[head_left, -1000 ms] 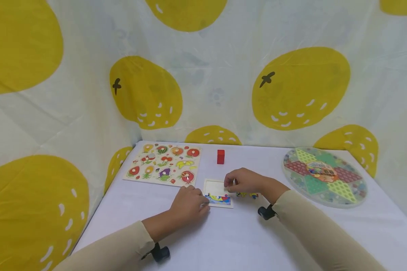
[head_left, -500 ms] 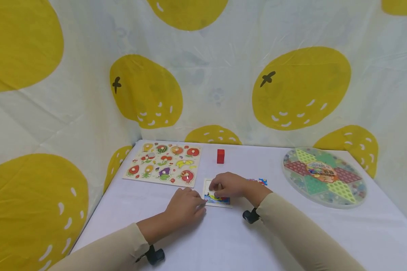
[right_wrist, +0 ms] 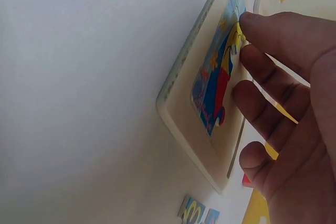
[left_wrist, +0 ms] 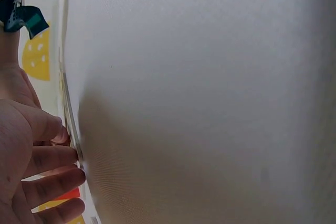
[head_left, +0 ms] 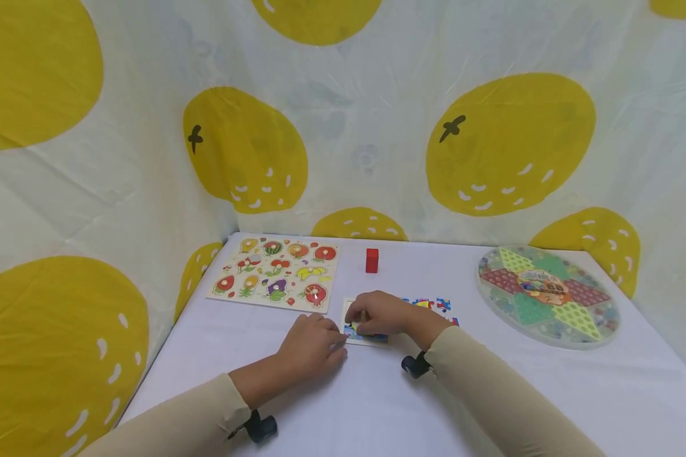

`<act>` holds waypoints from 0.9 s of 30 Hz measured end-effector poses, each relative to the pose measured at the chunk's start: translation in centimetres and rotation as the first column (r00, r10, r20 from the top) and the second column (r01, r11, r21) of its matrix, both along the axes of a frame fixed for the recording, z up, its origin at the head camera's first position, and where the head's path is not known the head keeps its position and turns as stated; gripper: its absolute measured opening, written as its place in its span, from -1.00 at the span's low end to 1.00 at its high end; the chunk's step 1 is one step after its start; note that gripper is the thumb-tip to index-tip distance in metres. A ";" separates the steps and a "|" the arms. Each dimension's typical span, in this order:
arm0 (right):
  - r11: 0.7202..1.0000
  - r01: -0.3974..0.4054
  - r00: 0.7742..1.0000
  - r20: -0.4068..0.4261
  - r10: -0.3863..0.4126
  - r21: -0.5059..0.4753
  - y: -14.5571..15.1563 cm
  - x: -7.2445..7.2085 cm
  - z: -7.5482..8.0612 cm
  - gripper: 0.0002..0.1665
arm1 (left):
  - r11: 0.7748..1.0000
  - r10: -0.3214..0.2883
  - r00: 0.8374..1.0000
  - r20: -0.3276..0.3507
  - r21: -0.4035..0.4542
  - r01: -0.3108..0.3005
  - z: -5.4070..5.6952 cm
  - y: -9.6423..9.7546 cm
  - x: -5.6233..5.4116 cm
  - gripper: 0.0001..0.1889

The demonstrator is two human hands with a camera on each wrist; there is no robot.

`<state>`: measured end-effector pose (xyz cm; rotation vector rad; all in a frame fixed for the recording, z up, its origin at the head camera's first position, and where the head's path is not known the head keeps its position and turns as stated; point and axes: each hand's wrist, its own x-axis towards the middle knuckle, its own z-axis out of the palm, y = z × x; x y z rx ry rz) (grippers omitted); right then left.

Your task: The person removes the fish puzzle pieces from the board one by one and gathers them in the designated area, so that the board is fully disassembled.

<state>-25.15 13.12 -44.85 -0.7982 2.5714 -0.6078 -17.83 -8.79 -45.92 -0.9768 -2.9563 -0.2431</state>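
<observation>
A small jigsaw in a pale wooden frame (head_left: 373, 343) lies on the white table, its lower rows filled with a blue, red and yellow picture. My right hand (head_left: 382, 312) reaches over it from the right. In the right wrist view, the thumb and index finger pinch a yellow puzzle piece (right_wrist: 239, 31) against the picture; the fingertips partly cover it. Beside the frame's lower left corner is my left hand (head_left: 310, 346), fingertips touching the edge. Its fingers (left_wrist: 55, 184) look fairly straight in the left wrist view.
Several loose puzzle pieces (head_left: 443, 304) lie right of the frame, partly behind the right wrist. A fruit peg board (head_left: 291, 304) sits at the back left. A red block (head_left: 372, 261) stands behind the jigsaw. On the right is a round Chinese checkers board (head_left: 540, 289).
My right hand has moved left from the frame's right side to over its middle, uncovering more loose pieces. My left hand has stayed nearly still at the corner.
</observation>
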 end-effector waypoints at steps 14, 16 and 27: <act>0.999 0.014 1.000 -0.009 -0.014 0.043 -0.7 0.3 0.2 -0.74 | 1.000 -0.003 1.000 0.012 -0.017 0.003 0.3 -0.4 0.1 -0.70; 0.999 0.025 1.000 -0.012 -0.024 0.048 -0.8 0.4 0.4 -0.74 | 1.000 -0.006 1.000 0.015 -0.022 0.006 0.3 -0.4 0.0 -0.70; 0.993 0.069 0.998 -0.004 -0.069 0.092 -1.5 1.2 1.3 -0.67 | 0.999 -0.039 0.999 0.017 -0.027 0.039 0.3 -0.4 -0.2 -0.72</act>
